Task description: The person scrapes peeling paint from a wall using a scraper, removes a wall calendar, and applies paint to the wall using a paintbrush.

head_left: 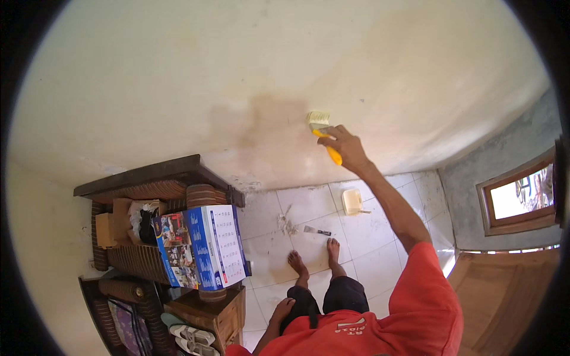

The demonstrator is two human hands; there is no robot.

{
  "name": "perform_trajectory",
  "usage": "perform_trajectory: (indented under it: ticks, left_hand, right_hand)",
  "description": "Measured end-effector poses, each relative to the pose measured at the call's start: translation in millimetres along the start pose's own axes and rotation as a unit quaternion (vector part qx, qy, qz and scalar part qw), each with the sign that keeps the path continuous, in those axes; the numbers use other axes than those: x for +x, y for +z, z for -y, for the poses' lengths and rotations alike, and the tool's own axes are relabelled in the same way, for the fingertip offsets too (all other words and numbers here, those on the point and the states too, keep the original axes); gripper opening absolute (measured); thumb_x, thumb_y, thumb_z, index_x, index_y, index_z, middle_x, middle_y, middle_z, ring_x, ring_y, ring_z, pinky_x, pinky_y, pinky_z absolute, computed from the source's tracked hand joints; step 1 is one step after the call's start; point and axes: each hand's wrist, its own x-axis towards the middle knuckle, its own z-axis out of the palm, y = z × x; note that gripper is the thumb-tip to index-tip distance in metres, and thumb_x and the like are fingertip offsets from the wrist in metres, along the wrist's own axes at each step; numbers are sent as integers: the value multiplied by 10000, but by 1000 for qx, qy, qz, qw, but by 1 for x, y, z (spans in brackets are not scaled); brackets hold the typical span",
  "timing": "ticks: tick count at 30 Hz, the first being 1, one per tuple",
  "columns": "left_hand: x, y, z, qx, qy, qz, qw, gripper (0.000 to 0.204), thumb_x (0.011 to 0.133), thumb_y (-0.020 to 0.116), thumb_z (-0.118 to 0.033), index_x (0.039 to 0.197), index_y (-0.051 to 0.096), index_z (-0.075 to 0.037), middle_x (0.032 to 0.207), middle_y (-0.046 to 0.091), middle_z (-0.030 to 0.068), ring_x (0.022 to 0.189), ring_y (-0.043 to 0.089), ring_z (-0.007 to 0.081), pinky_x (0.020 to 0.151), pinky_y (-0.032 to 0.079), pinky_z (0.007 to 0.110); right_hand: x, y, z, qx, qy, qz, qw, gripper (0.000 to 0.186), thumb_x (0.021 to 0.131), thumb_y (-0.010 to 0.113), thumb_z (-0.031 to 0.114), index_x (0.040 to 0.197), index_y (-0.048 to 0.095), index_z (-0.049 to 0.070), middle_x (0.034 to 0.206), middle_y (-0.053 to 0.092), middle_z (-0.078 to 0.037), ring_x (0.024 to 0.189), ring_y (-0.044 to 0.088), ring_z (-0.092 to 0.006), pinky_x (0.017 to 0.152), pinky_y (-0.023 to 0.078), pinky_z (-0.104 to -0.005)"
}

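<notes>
My right hand (350, 149) is closed around the yellow handle of a paintbrush (320, 123). Its wide, pale bristles are up against the cream wall (178, 71). A darker, damp-looking patch (261, 124) spreads over the wall to the left of the brush. Low down beside my left thigh is my left hand (284, 308), its fingers loosely extended and seemingly resting there with nothing visible in them. On the tiled floor below lie a scraper (317, 231) near my feet and a cream plastic tub (352, 202).
Scraped flakes (287, 224) lie on the white tiles (267, 261). To the left stands a striped sofa (136, 261) bearing boxes and a printed calendar (202, 246); a wooden cabinet (234, 311) and sandals (195, 339) are nearer. A wooden-framed window (484, 204) and wooden door panel (504, 291) are right.
</notes>
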Motion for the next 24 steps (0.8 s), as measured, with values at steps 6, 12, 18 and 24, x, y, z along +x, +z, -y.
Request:
perform_trajectory:
  ticks: [6, 12, 18, 24]
  left_hand:
    - [-71, -37, 35, 22, -13, 1, 1000, 459, 951, 539, -426, 1168, 670, -43, 1151, 685, 186, 1117, 636, 325, 980, 478, 403]
    - [-114, -82, 61, -11, -20, -47, 999, 443, 938, 534, -383, 1129, 675, -8, 1094, 692, 206, 1061, 654, 313, 923, 493, 405]
    - [-151, -108, 48, -7, 23, -101, 995, 429, 932, 531, -355, 1099, 679, 12, 1066, 694, 213, 1042, 655, 326, 921, 493, 404]
    - [-194, -97, 31, -11, 69, -152, 986, 392, 894, 522, -332, 1012, 696, -2, 1035, 687, 250, 1016, 653, 396, 902, 496, 457]
  right_hand:
    - [80, -220, 47, -58, -30, -219, 974, 374, 755, 707, 19, 1091, 709, 182, 1149, 657, -51, 1050, 629, -268, 790, 556, -354]
    - [124, -299, 127, -263, -78, -387, 880, 389, 741, 690, 33, 1084, 728, 212, 1237, 648, -28, 1044, 627, -254, 734, 574, -310]
    - [61, -221, 167, -137, -40, -25, 989, 321, 765, 680, 8, 1039, 715, 172, 1225, 643, -33, 1072, 623, -253, 765, 576, -352]
    - [103, -420, 114, 52, -60, -196, 977, 130, 845, 685, -40, 961, 685, 20, 1035, 697, -100, 971, 671, -231, 858, 538, -324]
